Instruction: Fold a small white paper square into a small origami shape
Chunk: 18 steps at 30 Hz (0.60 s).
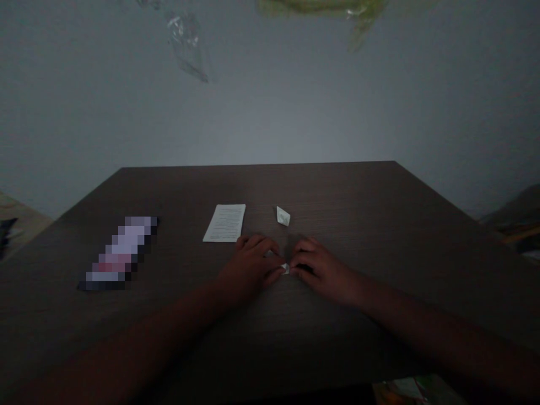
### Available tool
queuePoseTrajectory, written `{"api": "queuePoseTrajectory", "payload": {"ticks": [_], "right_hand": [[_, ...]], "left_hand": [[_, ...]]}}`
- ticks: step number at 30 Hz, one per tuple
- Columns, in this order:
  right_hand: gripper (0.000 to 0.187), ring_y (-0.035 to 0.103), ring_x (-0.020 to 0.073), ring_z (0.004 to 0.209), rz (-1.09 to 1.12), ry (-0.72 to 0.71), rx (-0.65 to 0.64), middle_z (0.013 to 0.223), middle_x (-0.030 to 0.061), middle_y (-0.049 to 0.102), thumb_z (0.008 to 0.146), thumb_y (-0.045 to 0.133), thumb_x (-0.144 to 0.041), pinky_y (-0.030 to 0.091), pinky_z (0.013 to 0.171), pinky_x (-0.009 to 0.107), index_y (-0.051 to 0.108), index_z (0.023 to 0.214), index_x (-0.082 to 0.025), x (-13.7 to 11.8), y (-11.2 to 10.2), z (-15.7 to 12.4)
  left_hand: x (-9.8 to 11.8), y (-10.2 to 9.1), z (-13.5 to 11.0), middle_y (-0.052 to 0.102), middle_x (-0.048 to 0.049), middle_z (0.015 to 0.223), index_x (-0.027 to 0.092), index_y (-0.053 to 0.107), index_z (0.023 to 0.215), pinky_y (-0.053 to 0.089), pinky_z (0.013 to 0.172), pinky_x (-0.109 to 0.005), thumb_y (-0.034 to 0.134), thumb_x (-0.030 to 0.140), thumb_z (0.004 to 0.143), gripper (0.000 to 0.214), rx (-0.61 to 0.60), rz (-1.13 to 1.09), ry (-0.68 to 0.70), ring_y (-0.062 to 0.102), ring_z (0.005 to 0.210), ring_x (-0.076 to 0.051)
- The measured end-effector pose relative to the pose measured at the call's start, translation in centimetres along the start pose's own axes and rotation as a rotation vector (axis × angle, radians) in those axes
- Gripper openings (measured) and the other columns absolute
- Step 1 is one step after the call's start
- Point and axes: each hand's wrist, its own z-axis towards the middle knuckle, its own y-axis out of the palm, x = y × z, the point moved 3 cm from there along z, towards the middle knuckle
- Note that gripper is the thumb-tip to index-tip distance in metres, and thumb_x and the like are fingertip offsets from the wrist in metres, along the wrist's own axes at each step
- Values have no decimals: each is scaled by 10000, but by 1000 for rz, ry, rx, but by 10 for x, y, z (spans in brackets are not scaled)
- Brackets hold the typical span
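Note:
Between my two hands, low over the middle of the table, is a small piece of folded white paper (286, 269). My left hand (253, 263) pinches its left side with thumb and fingers. On the right side, the fingertips of my right hand (323, 267) close on the paper's edge. Most of the paper is covered by the fingers, so its full shape cannot be made out. Just beyond the hands lies another small folded paper (283, 216), pointed at its ends. A stack of printed paper sheets (225, 223) rests beyond my left hand.
A blurred, phone-like flat object (120, 253) lies at the left of the dark wooden table (337, 197). Behind the table's far edge stands a pale wall (295, 112) with clear and yellowish tape on it. Colourful items (413, 391) show below the near edge.

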Motion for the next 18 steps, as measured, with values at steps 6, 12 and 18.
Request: {"api": "queuePoseTrajectory", "payload": {"ticks": [6,12,18], "right_hand": [[150,702,276,1127,-9,62,41,1098,55,745,1062,802,-101,578,1016,450,780,1023,-244,1,3,1],[156,704,284,1141,-38,108,85,1130,60,750,1033,823,-116,565,1029,460,750,1052,-253,3,8,1],[119,704,292,1127,-102,150,84,1113,69,750,1050,788,-130,562,1031,469,761,1032,-245,6,8,1]], "left_hand": [[3,3,-2,842,-27,1286,297,876,1247,486,1125,-444,734,186,1186,191,-45,-45,96,765,1216,-260],[5,1,0,835,-33,1291,276,867,1249,474,1147,-439,724,198,1199,170,-62,-20,83,755,1241,-266],[4,5,1,818,-38,1223,252,850,1206,483,1108,-430,727,260,1209,123,-34,-14,86,730,1200,-273]]}}
